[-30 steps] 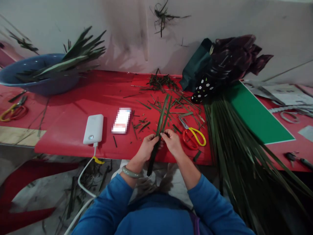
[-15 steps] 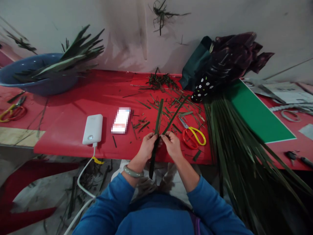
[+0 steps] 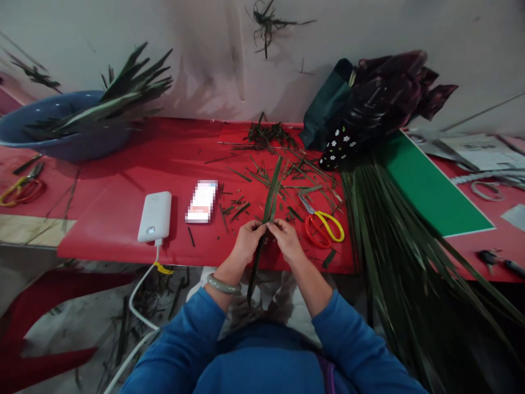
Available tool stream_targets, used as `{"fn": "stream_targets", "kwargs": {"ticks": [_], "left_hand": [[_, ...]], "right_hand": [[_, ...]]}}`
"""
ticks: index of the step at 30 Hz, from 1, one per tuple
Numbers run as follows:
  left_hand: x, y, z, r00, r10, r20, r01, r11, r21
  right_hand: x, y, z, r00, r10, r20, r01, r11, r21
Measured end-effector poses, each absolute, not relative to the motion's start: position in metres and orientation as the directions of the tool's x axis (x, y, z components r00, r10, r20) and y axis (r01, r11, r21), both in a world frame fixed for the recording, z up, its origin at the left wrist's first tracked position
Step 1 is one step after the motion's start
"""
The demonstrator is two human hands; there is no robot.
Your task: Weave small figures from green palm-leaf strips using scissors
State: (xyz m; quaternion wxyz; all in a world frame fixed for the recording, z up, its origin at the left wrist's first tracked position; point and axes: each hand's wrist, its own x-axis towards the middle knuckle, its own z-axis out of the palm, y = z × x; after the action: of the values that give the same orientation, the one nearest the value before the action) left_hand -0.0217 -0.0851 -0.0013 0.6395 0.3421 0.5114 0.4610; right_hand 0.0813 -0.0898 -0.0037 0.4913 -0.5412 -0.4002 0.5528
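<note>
Over the front edge of the red table, long green leaf strips (image 3: 270, 200) are pinched between my two hands. My left hand (image 3: 249, 241) has thumb and fingers closed on them from the left. From the right, my right hand (image 3: 286, 238) grips them with its fingertips close to the left thumb. One end of the strips points up and away over the table; the other hangs down towards my lap. Fingers hide the spot where the strips meet. Scissors (image 3: 324, 225) with red and yellow handles lie just right of my right hand.
Leaf scraps (image 3: 270, 135) litter the red table (image 3: 123, 219). Left are a power bank (image 3: 155, 216) with cable, a phone (image 3: 202, 201), a blue basin (image 3: 74, 145) of leaves and other scissors (image 3: 24, 186). Right are a leaf bundle (image 3: 394, 241), dark bags (image 3: 381, 98) and a green board (image 3: 438, 191).
The strip that slanted out to the right has swung in beside the other, so their upper ends now lie together, tilted slightly right. Both hands stay almost in place.
</note>
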Motion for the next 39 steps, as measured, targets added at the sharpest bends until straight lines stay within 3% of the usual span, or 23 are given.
{"fn": "stream_targets", "kwargs": {"ticks": [4, 11, 30, 39], "left_hand": [[-0.022, -0.086, -0.004, 0.081, 0.94, -0.331, -0.257, 0.341, 0.904], [-0.022, -0.088, -0.007, 0.066, 0.95, -0.305, -0.266, 0.311, 0.912], [-0.025, -0.091, -0.009, 0.072, 0.963, -0.261, -0.229, 0.271, 0.935], [-0.031, -0.094, 0.0, 0.213, 0.938, -0.272, -0.101, 0.298, 0.949]], "right_hand": [[0.078, -0.089, 0.002, 0.043, 0.967, -0.253, -0.193, -0.24, -0.951], [0.078, -0.086, 0.003, 0.047, 0.95, -0.309, -0.178, -0.296, -0.938], [0.08, -0.082, -0.006, 0.088, 0.946, -0.311, -0.199, -0.289, -0.936], [0.084, -0.077, -0.013, 0.142, 0.956, -0.258, -0.176, -0.232, -0.957]]}}
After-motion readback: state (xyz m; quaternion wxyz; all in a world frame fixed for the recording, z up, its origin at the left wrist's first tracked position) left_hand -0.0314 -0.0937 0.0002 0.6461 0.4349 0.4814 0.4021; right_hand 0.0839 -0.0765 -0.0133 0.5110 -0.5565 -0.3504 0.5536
